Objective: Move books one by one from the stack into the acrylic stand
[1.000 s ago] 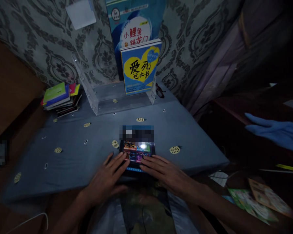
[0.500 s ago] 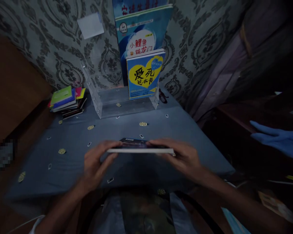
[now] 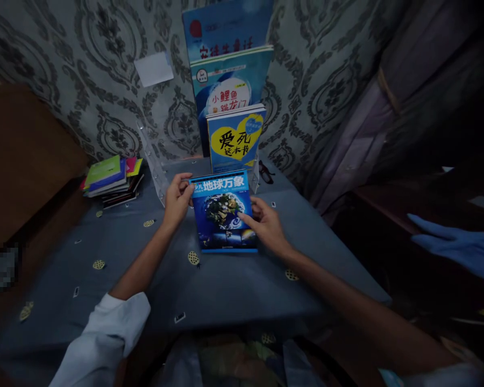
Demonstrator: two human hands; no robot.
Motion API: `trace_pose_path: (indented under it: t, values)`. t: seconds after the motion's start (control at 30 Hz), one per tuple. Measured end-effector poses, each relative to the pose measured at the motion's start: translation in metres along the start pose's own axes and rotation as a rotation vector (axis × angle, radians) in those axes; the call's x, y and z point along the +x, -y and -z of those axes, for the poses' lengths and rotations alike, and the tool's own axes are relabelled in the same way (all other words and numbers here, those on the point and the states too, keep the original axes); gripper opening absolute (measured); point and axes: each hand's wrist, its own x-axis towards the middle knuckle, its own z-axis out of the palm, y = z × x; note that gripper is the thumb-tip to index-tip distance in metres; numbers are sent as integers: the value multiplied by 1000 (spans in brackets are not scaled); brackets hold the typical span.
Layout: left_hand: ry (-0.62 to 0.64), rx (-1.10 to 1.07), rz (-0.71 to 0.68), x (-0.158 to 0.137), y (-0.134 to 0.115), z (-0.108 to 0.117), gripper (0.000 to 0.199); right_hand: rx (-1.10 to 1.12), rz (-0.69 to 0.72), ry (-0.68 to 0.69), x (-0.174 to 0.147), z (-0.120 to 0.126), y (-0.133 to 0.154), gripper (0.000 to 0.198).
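A blue book with a globe on its cover [image 3: 221,236] is held upright, its front toward me. My left hand [image 3: 178,199] grips its upper left edge, fingers closed. On the right edge, my right hand [image 3: 266,217] pinches it, the thumb lying on the cover. Just behind stands a clear acrylic rack [image 3: 155,166], partly hidden by the book. Within the rack, a blue book with a yellow heart [image 3: 234,142] leans in front of a teal book [image 3: 204,91] and a taller blue book [image 3: 226,29].
A stack of small books [image 3: 113,177] lies at the table's left. Glasses [image 3: 266,173] rest right of the rack. The table [image 3: 153,285] has a patterned grey-blue cloth. A blue glove [image 3: 455,242] is at far right, and white paper [image 3: 154,69] is on the wall.
Both hands have moved forward with the globe book, from near the table's front to the rack. The book has tipped from nearly flat to upright, showing its cover.
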Motion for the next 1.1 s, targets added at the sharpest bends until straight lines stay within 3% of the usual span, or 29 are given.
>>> trace_pose_path:
  t: [0.1, 0.2, 0.37, 0.53, 0.77, 1.1]
  values:
    - [48, 24, 173, 0, 28, 2, 22, -9, -20, 12, 0, 0, -16, 57]
    - [108, 223, 256, -14, 50, 4, 16, -171, -46, 33, -6, 3, -29, 56]
    - [204, 702, 48, -42, 65, 8, 18, -640, 38, 132, -19, 7, -29, 41]
    - [343, 925, -62, -59, 56, 11, 22, -884, 153, 192, -21, 6, -22, 34]
    - [390, 1027, -83, -70, 56, 7, 33, -813, 241, 197, -17, 5, -31, 28]
    - [493, 975, -224, -54, 67, -17, 35, -699, 243, 196, -18, 7, -33, 28]
